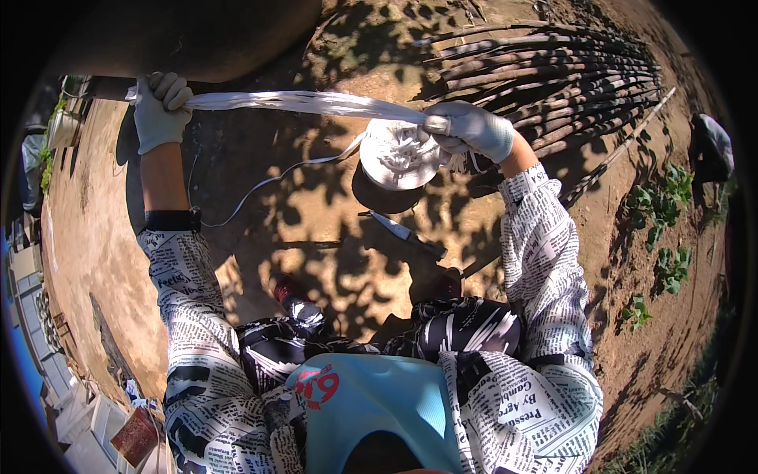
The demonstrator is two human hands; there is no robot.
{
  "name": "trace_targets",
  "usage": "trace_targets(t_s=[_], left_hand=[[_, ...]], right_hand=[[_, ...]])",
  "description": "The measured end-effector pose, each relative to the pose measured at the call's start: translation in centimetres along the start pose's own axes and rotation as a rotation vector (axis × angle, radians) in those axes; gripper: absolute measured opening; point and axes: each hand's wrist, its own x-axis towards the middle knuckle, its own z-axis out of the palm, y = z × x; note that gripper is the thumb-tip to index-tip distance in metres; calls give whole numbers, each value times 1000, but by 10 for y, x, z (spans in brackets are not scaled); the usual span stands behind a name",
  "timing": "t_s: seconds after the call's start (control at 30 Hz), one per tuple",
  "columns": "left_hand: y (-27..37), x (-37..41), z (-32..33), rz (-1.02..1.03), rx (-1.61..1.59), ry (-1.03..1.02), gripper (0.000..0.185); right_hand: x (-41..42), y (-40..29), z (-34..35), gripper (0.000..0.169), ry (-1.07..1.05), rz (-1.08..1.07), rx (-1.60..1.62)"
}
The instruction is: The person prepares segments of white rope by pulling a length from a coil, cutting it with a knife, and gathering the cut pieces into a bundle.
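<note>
A bundle of white strips [308, 102] stretches nearly level between my two gloved hands. At its left end my left hand [163, 109] is closed around the strips, near a dark rounded shape overhead. My right hand [468, 129] grips the other end, and short loose ends hang below it. Partly behind the right hand stands a round white container [391, 169] with a tangle of white strips inside. One thin white strip [260, 183] runs from the container's rim in a curve to the ground at the left. A knife [400, 231] lies on the ground below the container.
Many long wooden poles [551, 77] lie in a pile at the upper right, with a thinner pole [622, 145] beside them. Leafy plants [666, 201] grow at the right. A rusty red container [136, 435] is at the lower left. My shoes [290, 290] are on the ground.
</note>
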Motion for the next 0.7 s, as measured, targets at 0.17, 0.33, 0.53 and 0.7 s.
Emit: trace_targets(t_s=[0.17, 0.33, 0.53, 0.7], left_hand=[[-34, 3, -88, -268, 47, 284, 31], [-74, -21, -183, -417, 470, 663, 14], [-48, -32, -224, -845, 1584, 382, 47], [-82, -34, -108, 402, 2469, -23, 72]], right_hand=[[19, 13, 8, 33, 1, 18, -164], [50, 53, 16, 31, 46, 217, -395], [63, 63, 18, 27, -5, 241, -677], [76, 82, 10, 22, -89, 144, -981]])
